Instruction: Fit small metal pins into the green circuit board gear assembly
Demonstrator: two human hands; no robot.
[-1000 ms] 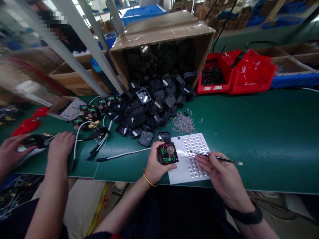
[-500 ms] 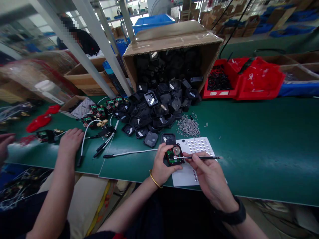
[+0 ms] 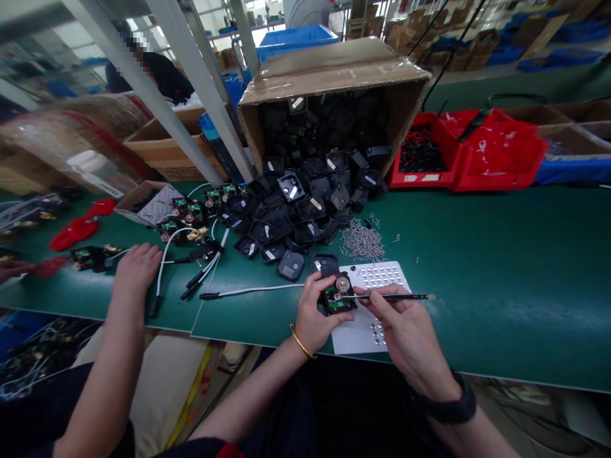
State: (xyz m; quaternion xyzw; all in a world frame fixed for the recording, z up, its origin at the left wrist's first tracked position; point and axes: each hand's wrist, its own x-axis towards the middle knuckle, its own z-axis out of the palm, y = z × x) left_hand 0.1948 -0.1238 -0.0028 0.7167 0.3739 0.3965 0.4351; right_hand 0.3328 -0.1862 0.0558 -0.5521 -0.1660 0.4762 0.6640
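My left hand [image 3: 314, 319] is closed on the edges of a small green circuit board [image 3: 334, 304] set in a black housing. A round metallic part sits on the board, and a white cable [image 3: 267, 289] runs left from it along the table. In a pinch, my right hand [image 3: 411, 334] holds a slim black-handled tool [image 3: 401, 297]. Its thin metal tip points left and meets the board by a small silvery piece. Under both hands lies a white sheet [image 3: 351, 340] with rows of small shiny round pieces. One black housing [image 3: 324, 263] rests just behind the board.
A cardboard box [image 3: 334, 67] spills black housings [image 3: 291, 216] onto the green table. Small screws [image 3: 363, 242] lie heaped behind the sheet. Red bins [image 3: 496, 152] stand back right. At left, a co-worker's arm [image 3: 114, 331] rests near cabled boards [image 3: 188, 210].
The view has shifted slightly. The tool's tip stays at the board in my left hand. At far left, the co-worker's other hand has moved lower, towards the red wires.
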